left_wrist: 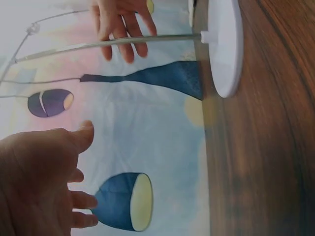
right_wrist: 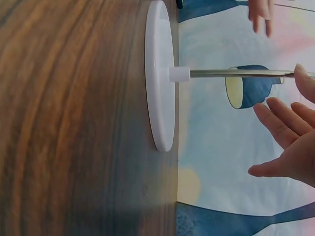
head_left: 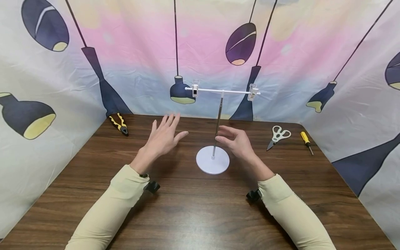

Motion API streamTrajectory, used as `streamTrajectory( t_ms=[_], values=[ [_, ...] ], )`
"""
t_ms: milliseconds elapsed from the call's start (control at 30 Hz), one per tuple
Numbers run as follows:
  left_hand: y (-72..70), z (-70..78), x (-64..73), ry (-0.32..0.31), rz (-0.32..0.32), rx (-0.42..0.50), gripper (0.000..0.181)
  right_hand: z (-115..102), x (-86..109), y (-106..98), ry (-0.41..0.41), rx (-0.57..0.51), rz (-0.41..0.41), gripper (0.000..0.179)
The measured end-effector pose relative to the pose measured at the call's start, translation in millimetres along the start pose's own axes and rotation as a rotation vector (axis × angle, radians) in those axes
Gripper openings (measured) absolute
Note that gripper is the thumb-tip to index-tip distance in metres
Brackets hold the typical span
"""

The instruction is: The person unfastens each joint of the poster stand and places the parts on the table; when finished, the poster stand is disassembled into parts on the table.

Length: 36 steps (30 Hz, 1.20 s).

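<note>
A display stand with a white round base stands upright on the table. Its thin metal pole carries a white crossbar with a clear clip near the left end and another clear clip near the right end. Left of the pole, my left hand is spread with nothing in it, palm down in the head view. My right hand is just right of the pole, its loosely bent fingertips right at the metal. In the right wrist view its fingers are spread apart.
Yellow-handled pliers lie at the table's back left. White-handled scissors and a yellow screwdriver lie at the right. A printed cloth hangs behind and along both sides of the wooden table.
</note>
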<state>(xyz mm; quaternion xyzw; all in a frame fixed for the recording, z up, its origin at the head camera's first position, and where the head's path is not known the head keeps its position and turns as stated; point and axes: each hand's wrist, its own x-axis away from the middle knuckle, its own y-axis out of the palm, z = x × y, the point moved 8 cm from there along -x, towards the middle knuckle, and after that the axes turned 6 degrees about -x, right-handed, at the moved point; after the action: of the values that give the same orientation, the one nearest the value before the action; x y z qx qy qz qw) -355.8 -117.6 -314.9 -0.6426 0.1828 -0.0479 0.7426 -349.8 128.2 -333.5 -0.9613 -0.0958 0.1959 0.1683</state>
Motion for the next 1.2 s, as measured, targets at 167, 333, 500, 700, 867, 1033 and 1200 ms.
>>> streamTrajectory(
  t_ms=[167,333,500,700,867,1033,1200],
  values=[
    [-21.9,21.7,6.2,0.067,0.123,0.023,0.076,0,0.5,4,0.022,-0.033,0.0,0.052],
    [-47.4,46.9,13.7,0.142,0.3,0.039,0.072,3,-2.1,6,0.028,-0.085,-0.009,0.048],
    [-77.0,69.6,25.7,0.246,0.556,0.009,0.05,3,-2.8,9,0.02,-0.112,-0.009,0.044],
    [-110.9,107.2,35.4,0.43,0.811,0.014,0.026,1,-1.7,12,-0.016,-0.162,0.028,0.036],
    [-122.5,138.3,32.5,0.508,0.888,-0.049,0.02,0,-1.0,11,-0.042,-0.148,0.054,0.034],
    [-129.2,153.3,20.2,0.456,0.912,-0.043,0.02,0,-0.4,11,-0.042,-0.108,0.064,0.033],
    [-129.5,159.9,7.1,0.391,0.926,-0.043,0.021,-1,-0.4,11,-0.045,-0.084,0.073,0.033]
  ],
)
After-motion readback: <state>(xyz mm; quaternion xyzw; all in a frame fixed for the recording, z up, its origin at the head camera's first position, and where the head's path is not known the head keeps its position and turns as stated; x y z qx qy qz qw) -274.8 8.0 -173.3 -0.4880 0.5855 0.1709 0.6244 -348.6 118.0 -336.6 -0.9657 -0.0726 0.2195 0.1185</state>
